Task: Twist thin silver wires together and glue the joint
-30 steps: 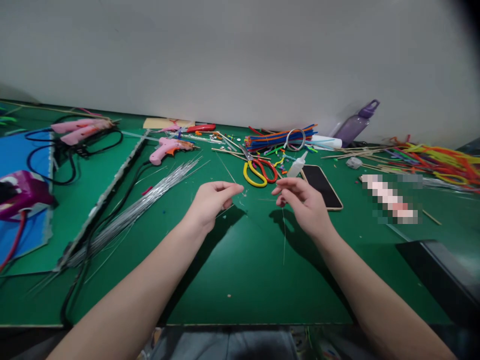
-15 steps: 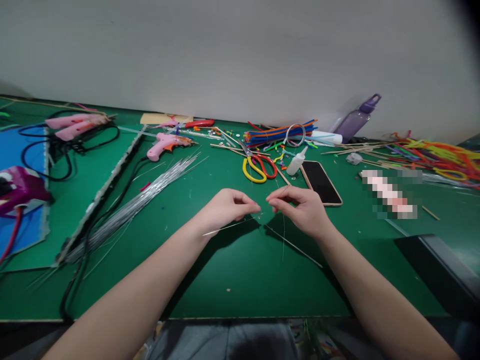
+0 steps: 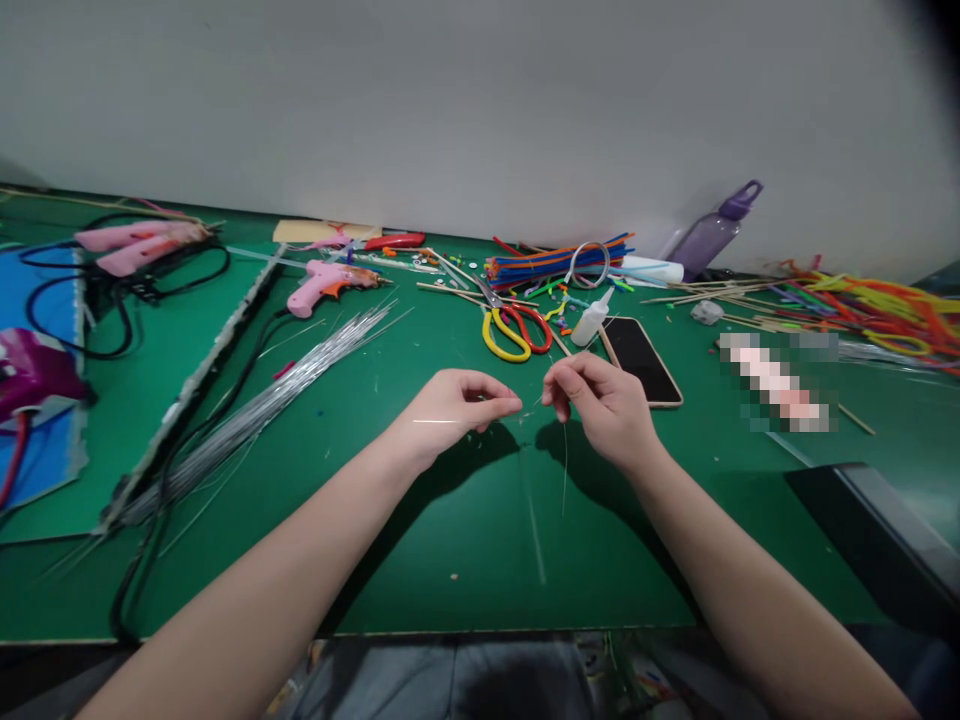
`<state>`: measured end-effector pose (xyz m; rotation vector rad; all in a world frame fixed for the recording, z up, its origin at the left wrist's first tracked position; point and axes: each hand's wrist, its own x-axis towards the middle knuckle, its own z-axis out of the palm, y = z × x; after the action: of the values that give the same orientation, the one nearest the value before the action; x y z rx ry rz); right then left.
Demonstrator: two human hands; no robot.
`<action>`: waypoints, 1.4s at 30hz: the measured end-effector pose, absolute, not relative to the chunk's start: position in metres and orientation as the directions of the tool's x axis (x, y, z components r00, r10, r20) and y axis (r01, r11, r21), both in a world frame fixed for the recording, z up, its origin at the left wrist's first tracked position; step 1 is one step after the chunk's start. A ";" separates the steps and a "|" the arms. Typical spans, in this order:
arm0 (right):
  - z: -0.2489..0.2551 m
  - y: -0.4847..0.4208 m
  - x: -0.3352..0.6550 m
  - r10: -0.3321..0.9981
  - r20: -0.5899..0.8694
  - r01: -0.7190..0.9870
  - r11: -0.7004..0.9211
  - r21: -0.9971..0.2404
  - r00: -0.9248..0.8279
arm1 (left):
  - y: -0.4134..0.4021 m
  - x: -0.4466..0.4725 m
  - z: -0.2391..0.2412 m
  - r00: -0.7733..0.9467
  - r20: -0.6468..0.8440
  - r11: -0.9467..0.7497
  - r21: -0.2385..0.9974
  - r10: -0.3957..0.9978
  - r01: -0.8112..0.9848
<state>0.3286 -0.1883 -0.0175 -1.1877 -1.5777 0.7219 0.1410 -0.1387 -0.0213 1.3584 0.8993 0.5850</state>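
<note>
My left hand (image 3: pixel 457 408) and my right hand (image 3: pixel 600 400) hover close together above the middle of the green table (image 3: pixel 450 540). Both are closed in a pinch on thin silver wire (image 3: pixel 564 470). One strand hangs down from my right fingers, and a short end sticks out leftward across my left hand. The fingertips of the two hands are a few centimetres apart.
A bundle of silver wires (image 3: pixel 262 405) lies left. Pink glue guns (image 3: pixel 330 283) and black cables are at the back left. Yellow and red scissors (image 3: pixel 514 330), a small glue bottle (image 3: pixel 591 322), a phone (image 3: pixel 639 358), pipe cleaners (image 3: pixel 555 265) and a purple bottle (image 3: pixel 709 235) lie behind my hands.
My hands came together and dropped toward the table, then rose slightly. The wire ends shifted; one strand now hangs straight down from my right hand.
</note>
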 end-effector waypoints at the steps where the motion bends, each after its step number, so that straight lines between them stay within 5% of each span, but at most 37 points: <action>1: -0.018 -0.189 0.328 0.936 0.350 0.339 0.342 -0.876 -0.041 | -0.139 0.141 -0.022 0.555 -0.209 0.154 0.977 0.805 0.144; 28: -0.017 -0.186 0.330 0.936 0.341 0.135 0.328 -0.935 0.089 | -0.141 0.139 -0.018 0.505 -0.220 0.240 0.970 0.834 0.028; 42: -0.018 -0.187 0.327 0.964 0.264 0.219 0.262 -0.940 -0.021 | -0.141 0.141 -0.018 0.550 -0.111 0.077 0.993 0.828 0.085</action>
<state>0.3272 -0.1872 -0.0181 -1.1655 -1.4772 0.8875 0.1414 -0.1412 -0.0179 1.4020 0.8525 0.6723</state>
